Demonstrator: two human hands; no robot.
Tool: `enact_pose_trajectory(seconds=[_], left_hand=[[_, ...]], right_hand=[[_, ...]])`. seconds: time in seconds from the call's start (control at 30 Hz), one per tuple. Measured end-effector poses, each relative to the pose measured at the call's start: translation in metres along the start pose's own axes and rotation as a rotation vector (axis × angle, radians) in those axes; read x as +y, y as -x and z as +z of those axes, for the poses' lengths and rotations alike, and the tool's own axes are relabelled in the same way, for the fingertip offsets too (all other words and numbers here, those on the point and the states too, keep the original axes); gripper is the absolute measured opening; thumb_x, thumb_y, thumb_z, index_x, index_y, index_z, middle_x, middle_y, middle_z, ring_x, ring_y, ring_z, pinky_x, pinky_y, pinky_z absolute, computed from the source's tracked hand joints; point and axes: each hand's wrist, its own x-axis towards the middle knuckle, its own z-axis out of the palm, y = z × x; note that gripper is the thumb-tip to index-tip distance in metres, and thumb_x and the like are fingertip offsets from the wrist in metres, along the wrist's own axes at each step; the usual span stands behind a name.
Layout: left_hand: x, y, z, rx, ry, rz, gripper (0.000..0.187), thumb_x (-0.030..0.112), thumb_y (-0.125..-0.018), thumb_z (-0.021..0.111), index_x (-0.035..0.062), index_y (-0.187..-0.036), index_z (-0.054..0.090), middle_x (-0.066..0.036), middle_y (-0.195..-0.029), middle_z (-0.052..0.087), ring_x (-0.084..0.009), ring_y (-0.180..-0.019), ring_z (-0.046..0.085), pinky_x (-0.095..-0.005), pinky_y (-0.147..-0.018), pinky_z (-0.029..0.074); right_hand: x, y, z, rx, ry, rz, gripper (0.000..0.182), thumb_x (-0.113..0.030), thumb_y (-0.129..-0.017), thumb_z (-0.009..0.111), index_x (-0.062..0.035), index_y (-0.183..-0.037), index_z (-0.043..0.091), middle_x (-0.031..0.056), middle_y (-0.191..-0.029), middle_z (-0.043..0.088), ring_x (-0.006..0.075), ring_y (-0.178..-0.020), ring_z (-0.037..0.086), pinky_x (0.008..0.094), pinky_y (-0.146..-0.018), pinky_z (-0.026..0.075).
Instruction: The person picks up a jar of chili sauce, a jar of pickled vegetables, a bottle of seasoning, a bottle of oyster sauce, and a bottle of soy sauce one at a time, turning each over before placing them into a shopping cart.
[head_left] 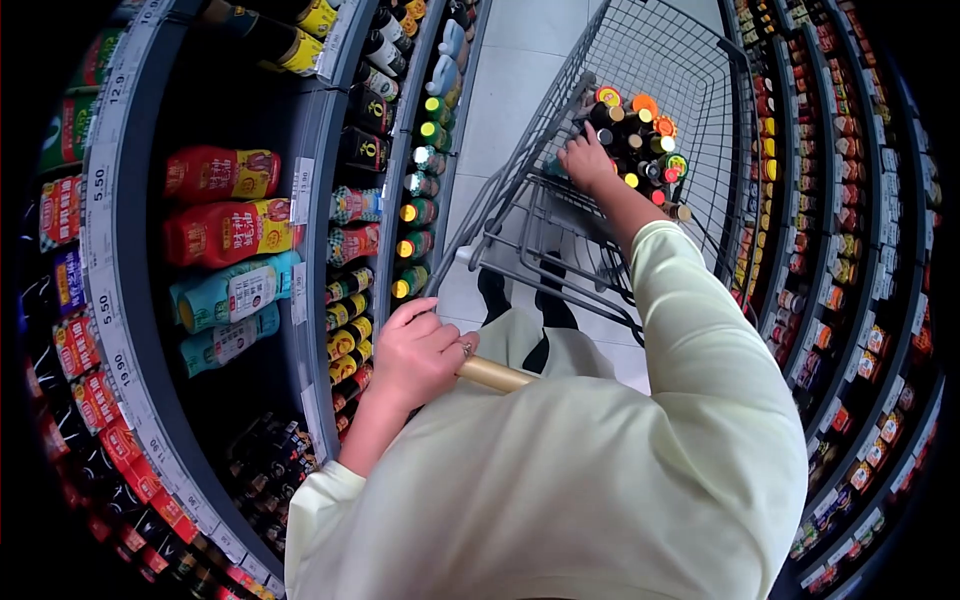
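Observation:
My left hand is wrapped round the handle of a shopping cart, close to my body. Inside the wire cart, my right hand reaches to the near left side of a cluster of bottles. Their caps are dark, yellow, red and orange. The fingers of my right hand are near a bluish-green item at the cart's side; whether they hold anything is hard to make out.
Shelves on the left hold red sauce bottles, teal bottles and small jars. More shelves packed with jars curve along the right. Pale floor tiles show between the left shelves and the cart.

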Motion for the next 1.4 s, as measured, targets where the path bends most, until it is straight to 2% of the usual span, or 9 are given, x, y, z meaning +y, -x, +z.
enact_pose_trajectory(seconds=[0.1,0.47,0.63,0.73,0.87,0.93,1.13,1.27,1.4], left_hand=[[0.002,-0.004,-0.001,0.032,0.026,-0.008,0.008,0.011,-0.065,0.070,0.0172,-0.070,0.067,0.005,-0.063,0.055,-0.0135,-0.063,0.054,-0.0348,-0.086,0.050],[0.000,-0.004,0.000,0.081,0.070,0.011,0.015,0.010,-0.068,0.068,0.0178,-0.078,0.073,0.004,-0.062,0.059,-0.0150,-0.061,0.054,-0.0356,-0.089,0.049],[0.002,-0.009,-0.022,-0.057,0.161,0.025,0.084,0.050,-0.054,0.084,0.0179,-0.127,0.061,0.003,-0.066,0.059,-0.0183,-0.074,0.063,-0.0398,-0.095,0.045],[-0.001,-0.011,-0.023,-0.109,0.489,-0.265,0.109,0.061,-0.060,0.077,0.0157,-0.148,0.031,-0.006,-0.104,0.064,-0.0207,-0.098,0.061,-0.0387,-0.099,0.042],[-0.003,-0.022,-0.006,0.187,0.892,-0.324,0.108,0.062,-0.071,0.073,0.0101,-0.150,0.022,-0.013,-0.122,0.056,-0.0235,-0.114,0.055,-0.0384,-0.103,0.039],[0.006,-0.025,-0.021,0.178,1.510,-0.235,0.095,0.056,-0.080,0.069,0.0094,-0.149,0.024,-0.015,-0.131,0.051,-0.0214,-0.118,0.052,-0.0367,-0.101,0.040],[0.029,0.004,-0.032,0.339,1.612,-0.460,0.033,0.021,-0.087,0.071,0.0025,-0.108,0.055,-0.002,-0.095,0.063,-0.0062,-0.086,0.059,-0.0208,-0.076,0.048],[0.035,0.026,-0.021,0.443,1.806,-0.531,0.030,0.021,-0.088,0.069,0.0028,-0.107,0.054,-0.003,-0.095,0.063,-0.0060,-0.083,0.059,-0.0210,-0.074,0.048],[0.036,0.028,-0.028,0.620,1.771,-0.574,0.029,0.022,-0.089,0.068,0.0035,-0.107,0.054,-0.003,-0.094,0.063,-0.0050,-0.082,0.058,-0.0201,-0.072,0.048]], right_hand=[[-0.001,0.001,-0.002,-0.042,-0.281,0.065,0.024,-0.009,-0.083,0.056,-0.0080,-0.106,0.056,0.0143,-0.105,0.058,0.0314,-0.107,0.056,0.0412,-0.096,0.047],[0.038,0.110,-0.160,0.206,-0.630,0.392,0.057,-0.033,-0.068,0.076,-0.0042,-0.114,0.062,0.0186,-0.094,0.067,0.0356,-0.088,0.065,0.0435,-0.079,0.052],[0.060,0.201,-0.273,0.442,-0.887,0.397,0.052,-0.033,-0.072,0.075,-0.0004,-0.111,0.064,0.0159,-0.088,0.068,0.0261,-0.079,0.067,0.0366,-0.073,0.053],[0.040,0.250,-0.333,0.592,-1.264,0.413,0.043,-0.026,-0.078,0.074,0.0028,-0.109,0.064,0.0097,-0.083,0.066,0.0127,-0.066,0.063,0.0242,-0.054,0.051],[0.016,0.279,-0.367,0.799,-1.407,0.396,0.037,-0.028,-0.083,0.067,0.0024,-0.105,0.066,0.0043,-0.075,0.064,0.0075,-0.054,0.056,0.0182,-0.045,0.043],[-0.003,0.272,-0.367,0.872,-1.506,0.353,0.034,-0.029,-0.085,0.065,0.0021,-0.100,0.067,0.0017,-0.068,0.062,0.0058,-0.047,0.051,0.0181,-0.040,0.037],[-0.055,0.220,-0.343,0.919,-1.795,0.494,0.036,-0.037,-0.090,0.064,-0.0014,-0.089,0.069,-0.0046,-0.056,0.048,0.0034,-0.042,0.040,0.0190,-0.038,0.029],[-0.086,0.192,-0.340,1.055,-1.732,0.341,0.046,-0.034,-0.089,0.067,0.0028,-0.117,0.061,0.0003,-0.082,0.055,0.0058,-0.070,0.050,0.0204,-0.060,0.041],[-0.128,0.185,-0.340,0.874,-1.975,0.086,0.087,-0.032,-0.085,0.072,0.0009,-0.148,0.021,0.0069,-0.106,0.056,0.0107,-0.094,0.053,0.0222,-0.073,0.045]])
